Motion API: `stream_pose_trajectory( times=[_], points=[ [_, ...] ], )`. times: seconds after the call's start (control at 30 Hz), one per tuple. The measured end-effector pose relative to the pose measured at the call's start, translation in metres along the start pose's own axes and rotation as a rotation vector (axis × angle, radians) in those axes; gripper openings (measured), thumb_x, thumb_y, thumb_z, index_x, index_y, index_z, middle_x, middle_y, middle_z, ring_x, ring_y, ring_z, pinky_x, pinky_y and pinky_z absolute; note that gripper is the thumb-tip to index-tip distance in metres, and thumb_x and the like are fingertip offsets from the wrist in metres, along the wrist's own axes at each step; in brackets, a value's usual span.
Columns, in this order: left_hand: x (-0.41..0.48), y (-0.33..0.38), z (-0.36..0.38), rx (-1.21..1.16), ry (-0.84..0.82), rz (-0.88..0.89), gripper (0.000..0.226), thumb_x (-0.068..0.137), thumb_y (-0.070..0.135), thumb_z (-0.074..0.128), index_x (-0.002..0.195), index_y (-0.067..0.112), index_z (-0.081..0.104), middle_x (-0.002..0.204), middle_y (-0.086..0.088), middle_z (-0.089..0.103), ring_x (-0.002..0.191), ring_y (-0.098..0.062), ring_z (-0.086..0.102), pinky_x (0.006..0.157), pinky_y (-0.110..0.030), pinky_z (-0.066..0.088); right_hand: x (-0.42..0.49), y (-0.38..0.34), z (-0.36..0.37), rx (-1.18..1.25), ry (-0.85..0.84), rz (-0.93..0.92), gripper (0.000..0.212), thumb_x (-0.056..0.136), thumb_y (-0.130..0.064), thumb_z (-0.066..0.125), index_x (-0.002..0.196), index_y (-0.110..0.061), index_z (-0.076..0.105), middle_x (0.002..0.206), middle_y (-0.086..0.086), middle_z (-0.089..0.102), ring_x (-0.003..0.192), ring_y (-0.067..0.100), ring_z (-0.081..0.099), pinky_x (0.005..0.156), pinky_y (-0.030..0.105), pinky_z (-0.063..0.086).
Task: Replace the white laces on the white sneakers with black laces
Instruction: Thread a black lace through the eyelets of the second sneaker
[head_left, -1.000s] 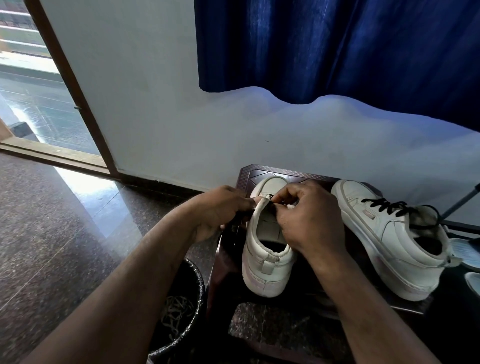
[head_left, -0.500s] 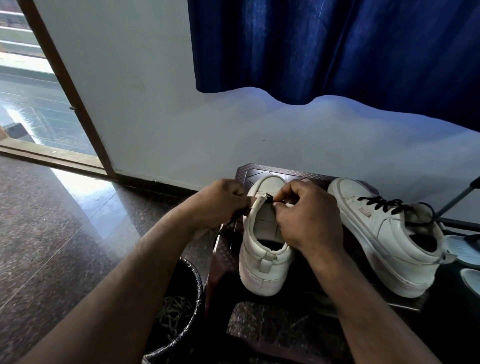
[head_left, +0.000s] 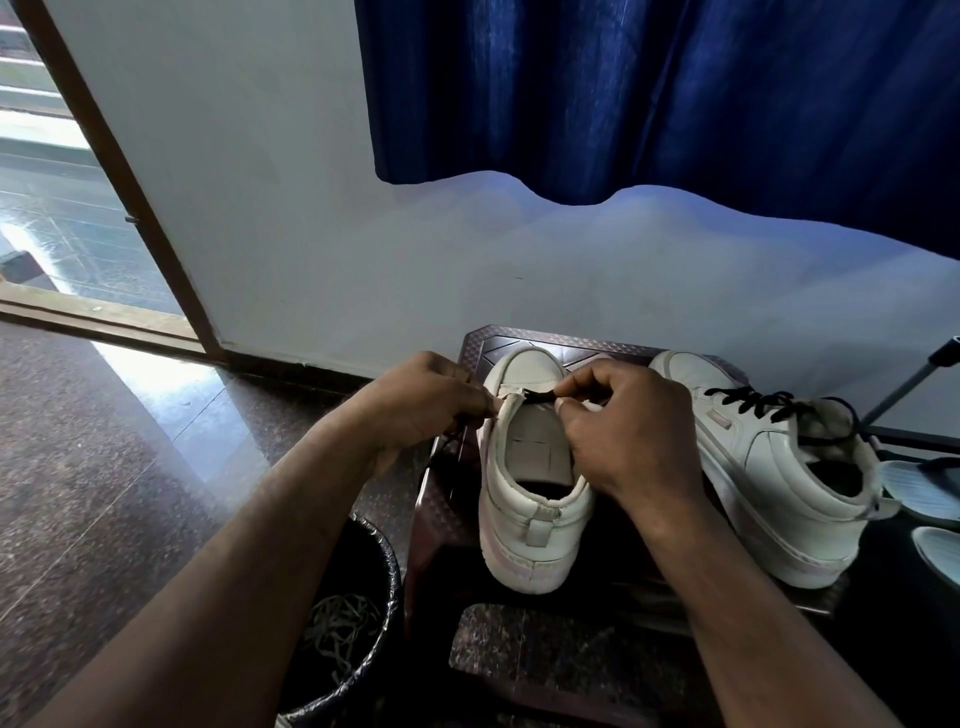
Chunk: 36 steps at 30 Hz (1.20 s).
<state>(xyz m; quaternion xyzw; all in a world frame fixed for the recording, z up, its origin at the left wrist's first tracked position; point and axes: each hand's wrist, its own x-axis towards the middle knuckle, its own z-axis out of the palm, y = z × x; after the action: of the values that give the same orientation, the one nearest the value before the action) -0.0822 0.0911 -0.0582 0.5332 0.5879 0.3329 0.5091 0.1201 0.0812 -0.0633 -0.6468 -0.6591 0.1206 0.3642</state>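
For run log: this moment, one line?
left hand, right hand: pinch black lace | middle sneaker: first eyelets | other sneaker: laced

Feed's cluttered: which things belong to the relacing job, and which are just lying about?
Job: left hand, right hand, black lace, sneaker being laced, laced sneaker, bin of likely old laces.
Lying about: curtain, slippers.

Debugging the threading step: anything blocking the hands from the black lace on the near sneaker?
Nothing visible. The right hand pinches the black lace across the sneaker; the left hand holds its other side.
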Motion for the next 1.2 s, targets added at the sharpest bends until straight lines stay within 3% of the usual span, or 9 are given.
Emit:
stream_pose_trajectory(
  times=[0.1, 0.23, 0.37, 0.47, 0.6, 0.77, 0.83, 0.97, 1.2],
  points=[
    [-0.001, 0.002, 0.008, 0.017, -0.004, -0.011, 0.025, 0.081, 0.021, 0.077, 0.063, 0.010, 0.066, 0.064, -0.005, 0.057, 0.058, -0.018, 0.046, 0.051, -0.024, 0.035, 0.001, 0.004, -0.003, 0.006, 0.014, -0.014, 0.004, 0.081, -0.025, 0.079, 0.083, -0.028, 0.078, 0.079, -0.016, 0.071, 0.073, -0.007, 0.059, 0.065, 0.008, 0.038],
    [0.002, -0.001, 0.013, -0.056, 0.013, -0.014, 0.023, 0.071, 0.034, 0.078, 0.070, 0.015, 0.066, 0.073, -0.010, 0.054, 0.069, -0.026, 0.044, 0.054, -0.029, 0.033, 0.003, 0.007, -0.003, 0.052, -0.024, -0.002, 0.008, 0.082, -0.023, 0.078, 0.084, -0.031, 0.079, 0.080, -0.018, 0.073, 0.075, -0.008, 0.061, 0.068, 0.009, 0.041],
    [0.002, -0.002, 0.011, -0.117, -0.019, -0.027, 0.029, 0.086, 0.030, 0.083, 0.083, 0.003, 0.074, 0.075, -0.012, 0.056, 0.056, -0.018, 0.045, 0.042, -0.020, 0.036, 0.002, 0.008, 0.000, 0.105, -0.021, 0.030, 0.010, 0.081, -0.022, 0.076, 0.084, -0.031, 0.079, 0.073, -0.020, 0.070, 0.072, -0.006, 0.063, 0.061, 0.003, 0.039],
    [0.005, -0.005, 0.010, -0.127, -0.008, -0.058, 0.045, 0.084, 0.031, 0.085, 0.095, -0.011, 0.070, 0.073, -0.013, 0.057, 0.058, -0.021, 0.042, 0.049, -0.026, 0.027, -0.001, 0.006, 0.001, 0.111, 0.018, 0.026, 0.008, 0.080, -0.022, 0.076, 0.081, -0.030, 0.079, 0.068, -0.019, 0.069, 0.064, -0.001, 0.063, 0.060, 0.013, 0.044],
    [0.004, -0.002, 0.013, -0.087, 0.031, -0.085, 0.023, 0.086, 0.021, 0.080, 0.089, -0.001, 0.074, 0.068, -0.011, 0.052, 0.052, -0.017, 0.038, 0.052, -0.030, 0.022, -0.004, 0.006, 0.000, 0.114, 0.051, 0.011, 0.007, 0.078, -0.023, 0.075, 0.079, -0.028, 0.080, 0.062, -0.018, 0.068, 0.059, 0.003, 0.063, 0.061, 0.023, 0.049],
    [0.003, -0.001, 0.011, -0.106, -0.014, -0.029, 0.046, 0.085, 0.027, 0.083, 0.096, -0.014, 0.067, 0.079, -0.015, 0.055, 0.064, -0.025, 0.043, 0.058, -0.033, 0.030, -0.005, 0.007, 0.000, 0.123, 0.057, -0.017, 0.012, 0.081, -0.020, 0.073, 0.081, -0.029, 0.080, 0.063, -0.022, 0.067, 0.061, 0.001, 0.063, 0.057, 0.016, 0.043],
    [0.002, -0.002, 0.011, -0.094, -0.047, 0.037, 0.037, 0.092, 0.025, 0.079, 0.097, -0.010, 0.067, 0.083, -0.014, 0.057, 0.074, -0.027, 0.045, 0.065, -0.036, 0.035, -0.004, 0.008, 0.001, 0.141, 0.059, -0.029, 0.016, 0.083, -0.017, 0.072, 0.081, -0.031, 0.080, 0.071, -0.022, 0.070, 0.066, 0.000, 0.064, 0.062, 0.016, 0.046],
    [0.002, -0.006, 0.009, 0.035, -0.025, 0.150, 0.009, 0.095, 0.013, 0.074, 0.091, 0.006, 0.075, 0.075, -0.003, 0.065, 0.069, -0.015, 0.052, 0.066, -0.028, 0.039, -0.002, 0.009, 0.004, 0.156, 0.021, -0.091, 0.025, 0.083, -0.012, 0.068, 0.080, -0.034, 0.080, 0.091, -0.015, 0.071, 0.085, 0.004, 0.065, 0.077, 0.025, 0.052],
    [-0.002, -0.005, 0.010, 0.096, -0.015, 0.198, 0.006, 0.096, 0.011, 0.072, 0.091, 0.011, 0.075, 0.072, 0.006, 0.068, 0.067, -0.011, 0.053, 0.066, -0.026, 0.041, 0.008, 0.006, 0.007, 0.041, -0.135, -0.150, 0.005, 0.080, -0.032, 0.083, 0.083, -0.036, 0.079, 0.089, -0.013, 0.057, 0.088, 0.006, 0.057, 0.078, 0.020, 0.046]
  ],
)
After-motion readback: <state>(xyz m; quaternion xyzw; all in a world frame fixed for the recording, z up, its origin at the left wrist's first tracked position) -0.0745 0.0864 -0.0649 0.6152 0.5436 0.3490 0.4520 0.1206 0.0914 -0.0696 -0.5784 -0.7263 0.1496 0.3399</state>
